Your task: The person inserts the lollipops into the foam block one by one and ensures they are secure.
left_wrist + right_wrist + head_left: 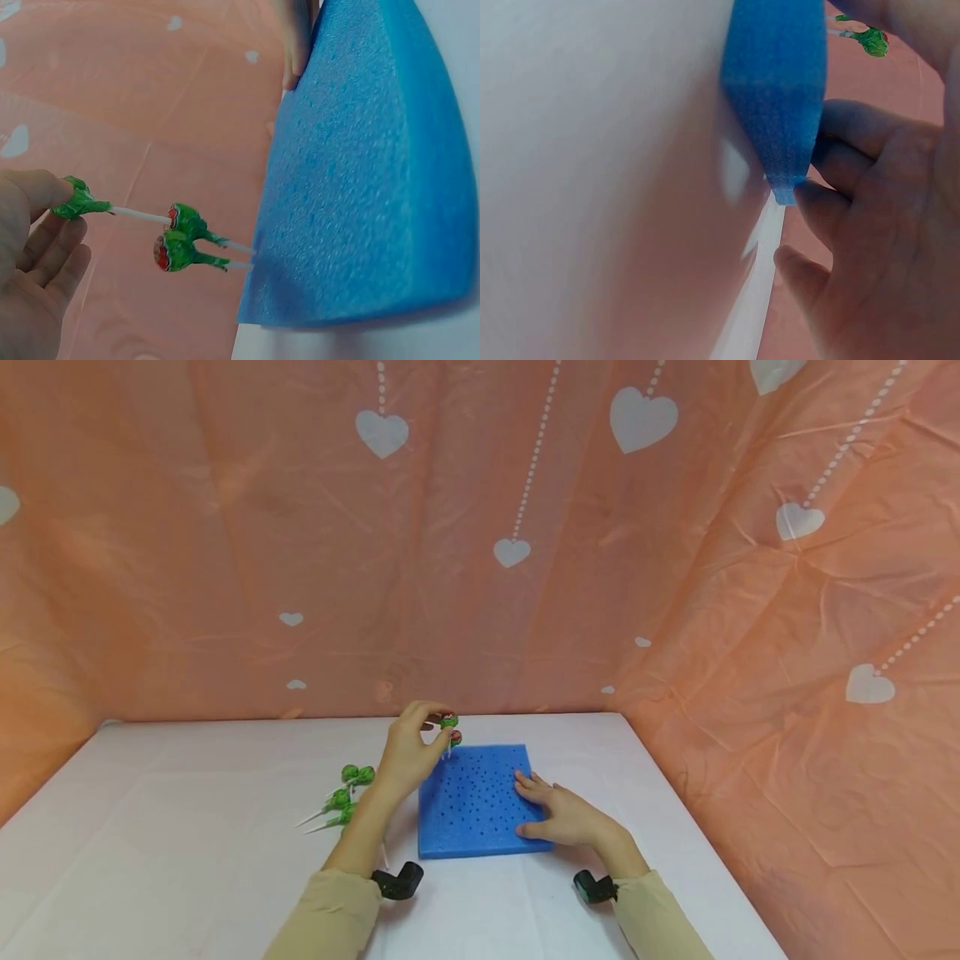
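Observation:
A blue foam block [476,810] dotted with small holes lies on the table. My left hand [411,752] is over its far left corner and pinches a green-wrapped lollipop [79,201] by the candy end, its white stick pointing toward the block. Two more lollipops, one [189,220] beside the other [175,252], stand with their sticks in the foam near that corner. The held stick's tip overlaps one of these candies in the left wrist view. My right hand [564,814] rests along the block's right edge, fingers spread over its top.
Several loose green lollipops [341,799] lie left of the block, partly hidden by my left forearm. The white tabletop [187,827] ends at an orange curtain [465,635] with white hearts at the back and right. Each wrist wears a black camera [399,881].

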